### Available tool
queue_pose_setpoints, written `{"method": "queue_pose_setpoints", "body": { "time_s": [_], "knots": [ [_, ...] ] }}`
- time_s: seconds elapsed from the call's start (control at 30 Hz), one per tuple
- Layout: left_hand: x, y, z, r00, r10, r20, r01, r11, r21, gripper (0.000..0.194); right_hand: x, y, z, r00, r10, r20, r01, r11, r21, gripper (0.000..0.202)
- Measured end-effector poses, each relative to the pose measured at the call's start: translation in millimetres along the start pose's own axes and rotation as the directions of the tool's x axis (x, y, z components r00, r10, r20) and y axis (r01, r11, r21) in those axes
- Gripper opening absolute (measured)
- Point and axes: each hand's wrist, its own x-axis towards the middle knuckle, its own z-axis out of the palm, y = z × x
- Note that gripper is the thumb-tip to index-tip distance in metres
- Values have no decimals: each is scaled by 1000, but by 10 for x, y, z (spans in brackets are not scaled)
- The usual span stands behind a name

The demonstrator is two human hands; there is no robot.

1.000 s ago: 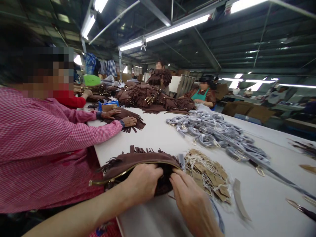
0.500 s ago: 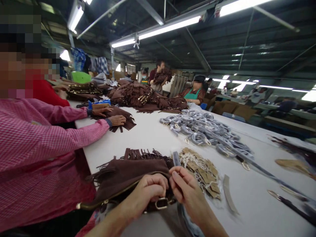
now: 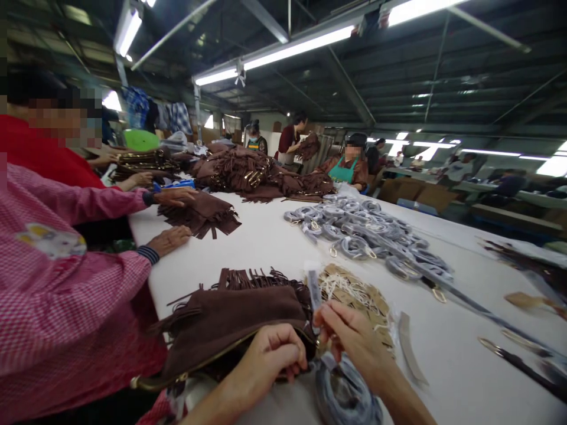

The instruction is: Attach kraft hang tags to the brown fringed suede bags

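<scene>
A dark brown fringed bag [image 3: 239, 307] lies in front of me, its gold zipper edge towards me. My left hand [image 3: 277, 357] is at the zipper edge, fingers curled together; what they pinch is too small to make out. Just right of the bag, my right hand [image 3: 343, 330] is closed on a narrow clear plastic strip [image 3: 313, 289] that stands up from the fingers. Below the right hand rests a coiled grey strap in plastic wrap [image 3: 345, 392]. Tan tags with white strings [image 3: 358, 298] are heaped behind the right hand.
Wrapped grey straps [image 3: 363, 230] cover the table's middle. Brown fringed bags [image 3: 248, 171] are piled farther back. At left, a person in pink checks [image 3: 75, 283] reaches over another brown piece [image 3: 199, 212]. A curved strip [image 3: 410, 348] and a dark strap [image 3: 522, 369] lie right.
My right hand has moved slightly right and down, and the coiled strap beneath it shows more. The gold buckle near my left hand is now hidden. The neighbour's near hand has drawn back left.
</scene>
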Motion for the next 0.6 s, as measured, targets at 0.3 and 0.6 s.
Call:
{"method": "queue_pose_setpoints", "body": {
  "time_s": [0.3,0.6],
  "knots": [
    [-9,-15,-14,997,58,41,-57,998,-22,13,-46,36,158,992,14,127,-26,995,93,43],
    [-170,73,-49,973,170,-156,-149,979,139,19,5,186,195,987,-10,160,-23,979,201,41]
  ]
}}
